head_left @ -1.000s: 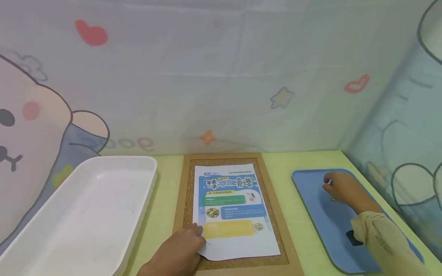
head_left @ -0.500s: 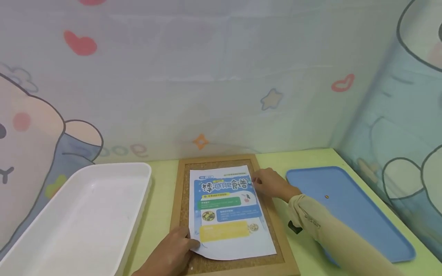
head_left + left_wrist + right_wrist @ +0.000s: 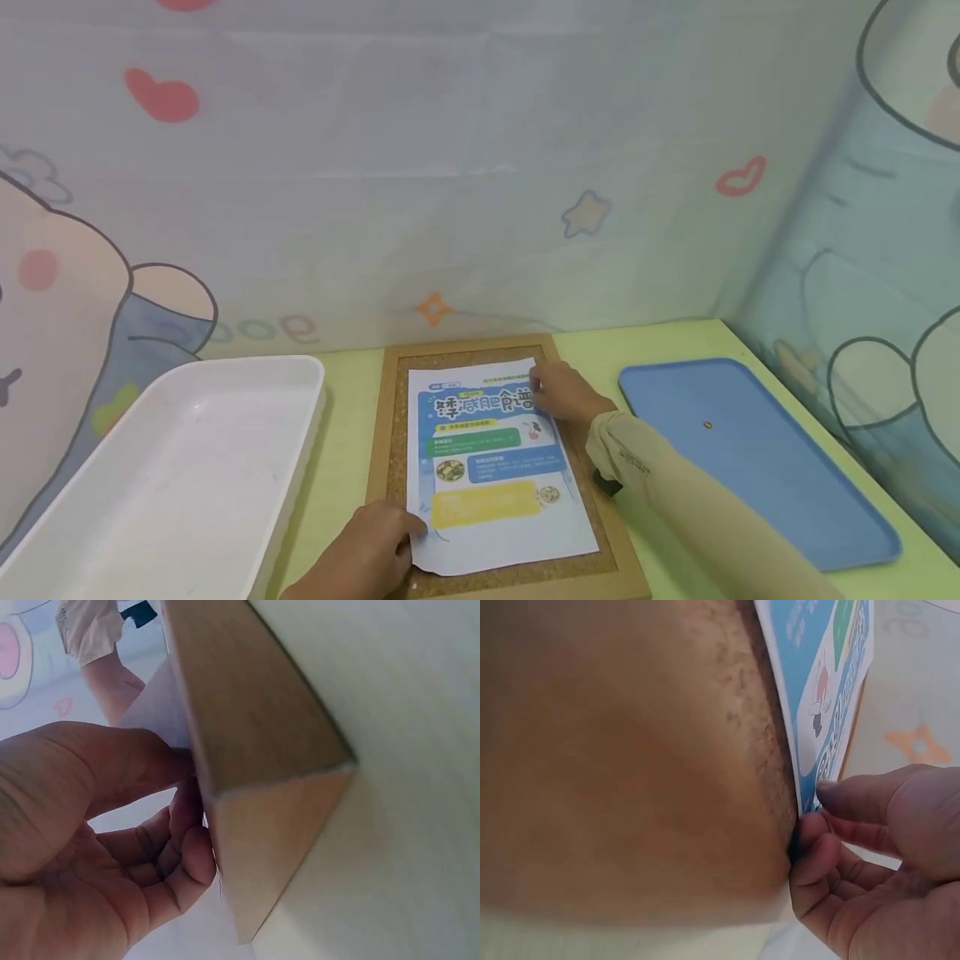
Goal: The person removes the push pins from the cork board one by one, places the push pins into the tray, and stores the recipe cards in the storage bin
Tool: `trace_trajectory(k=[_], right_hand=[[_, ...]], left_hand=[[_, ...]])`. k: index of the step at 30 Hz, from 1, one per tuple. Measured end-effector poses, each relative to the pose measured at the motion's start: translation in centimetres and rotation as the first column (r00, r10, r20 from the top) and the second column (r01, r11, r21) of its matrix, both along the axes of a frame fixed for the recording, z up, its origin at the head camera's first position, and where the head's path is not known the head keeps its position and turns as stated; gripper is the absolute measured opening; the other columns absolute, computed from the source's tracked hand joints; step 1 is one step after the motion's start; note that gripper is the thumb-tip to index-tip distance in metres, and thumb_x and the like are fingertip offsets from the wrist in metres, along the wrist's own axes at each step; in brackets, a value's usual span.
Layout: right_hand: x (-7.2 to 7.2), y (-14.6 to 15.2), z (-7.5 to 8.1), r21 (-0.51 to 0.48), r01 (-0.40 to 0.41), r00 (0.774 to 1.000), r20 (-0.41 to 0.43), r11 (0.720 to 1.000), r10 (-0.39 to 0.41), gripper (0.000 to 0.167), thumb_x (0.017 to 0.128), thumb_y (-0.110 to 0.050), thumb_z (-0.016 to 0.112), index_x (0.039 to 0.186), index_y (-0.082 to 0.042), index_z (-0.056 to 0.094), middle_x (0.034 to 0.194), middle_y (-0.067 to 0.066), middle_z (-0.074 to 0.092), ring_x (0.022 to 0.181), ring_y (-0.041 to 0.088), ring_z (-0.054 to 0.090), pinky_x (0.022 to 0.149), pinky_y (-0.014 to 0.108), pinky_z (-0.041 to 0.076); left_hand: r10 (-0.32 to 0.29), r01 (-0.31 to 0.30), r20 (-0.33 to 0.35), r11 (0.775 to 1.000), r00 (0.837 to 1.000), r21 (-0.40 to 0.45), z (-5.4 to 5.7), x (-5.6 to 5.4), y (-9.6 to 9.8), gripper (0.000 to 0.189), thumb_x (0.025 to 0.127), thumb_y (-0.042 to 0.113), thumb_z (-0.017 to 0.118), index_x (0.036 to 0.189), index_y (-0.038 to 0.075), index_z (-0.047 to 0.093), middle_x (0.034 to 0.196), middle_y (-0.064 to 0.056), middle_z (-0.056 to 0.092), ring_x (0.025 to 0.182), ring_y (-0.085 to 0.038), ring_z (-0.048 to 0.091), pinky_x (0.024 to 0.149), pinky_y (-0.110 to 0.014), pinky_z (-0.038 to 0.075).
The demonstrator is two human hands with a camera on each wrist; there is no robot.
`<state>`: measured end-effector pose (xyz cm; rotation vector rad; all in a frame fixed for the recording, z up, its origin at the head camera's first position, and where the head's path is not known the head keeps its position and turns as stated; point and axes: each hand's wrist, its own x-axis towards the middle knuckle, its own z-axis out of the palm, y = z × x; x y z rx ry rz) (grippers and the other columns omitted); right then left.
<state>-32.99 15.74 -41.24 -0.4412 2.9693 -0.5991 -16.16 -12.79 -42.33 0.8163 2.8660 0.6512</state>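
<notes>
A printed paper sheet with blue, green and yellow blocks lies on a cork board with a wooden frame. At the sheet's lower left, my left hand pinches its edge between thumb and fingers; the left wrist view shows the thumb against the paper beside the frame's corner. My right hand is at the sheet's upper right edge. In the right wrist view its thumb presses the printed face and the curled fingers sit at the edge. Whether something small is between those fingertips is hidden.
On the left stands a large white tray. To the right lies a blue tray with one tiny orange-brown item on it. A pale green tabletop carries everything, and a cartoon-printed cloth hangs behind.
My right hand has come left from above the blue tray to the sheet's upper right edge. My left hand has stayed at the lower left edge. The head view has shifted slightly.
</notes>
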Motion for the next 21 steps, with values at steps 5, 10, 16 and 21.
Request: trace_trajectory(k=[5,10,16,21], right_hand=[[-0.5,-0.5,0.1,0.032,0.044,0.999,0.01,0.999,-0.044,0.005,0.09,-0.007,0.063,0.09,-0.002,0.065,0.08,0.008,0.064,0.069,0.021,0.059,0.06,0.029,0.046],[-0.8,-1.0,0.5,0.07,0.076,0.996,0.036,0.995,-0.079,0.006,0.088,-0.006,0.064,0.09,0.0,0.065,0.08,0.009,0.063,0.07,0.022,0.059,0.061,0.03,0.046],[-1.0,-1.2,0.8,0.148,0.069,0.995,0.063,0.987,-0.079,0.015,0.091,-0.005,0.06,0.103,0.002,0.065,0.086,0.011,0.063,0.073,0.022,0.059,0.065,0.032,0.047],[-1.0,-1.2,1.0,0.161,0.052,0.995,0.073,0.986,-0.064,0.02,0.093,-0.004,0.057,0.11,0.004,0.064,0.09,0.012,0.064,0.075,0.022,0.059,0.067,0.032,0.049]], left_hand=[[0.114,-0.124,0.177,0.991,0.978,0.045,0.4,-0.1,-0.1,0.019,0.075,-0.007,0.062,0.089,-0.005,0.075,0.087,-0.009,0.07,0.072,-0.015,0.052,0.061,-0.028,0.046],[0.17,-0.19,0.205,0.978,0.964,0.082,0.6,0.1,0.3,0.016,0.078,-0.002,0.061,0.083,-0.003,0.076,0.085,-0.007,0.07,0.072,-0.014,0.057,0.06,-0.028,0.047],[0.227,-0.242,0.148,0.966,0.963,0.087,0.6,0.3,0.9,0.012,0.084,0.003,0.069,0.073,0.005,0.074,0.066,0.004,0.062,0.06,-0.009,0.049,0.052,-0.023,0.04],[0.289,-0.294,0.079,0.954,0.954,0.052,0.4,0.3,1.6,0.016,0.08,-0.002,0.07,0.067,0.007,0.069,0.06,0.004,0.056,0.055,-0.01,0.046,0.049,-0.022,0.037]])
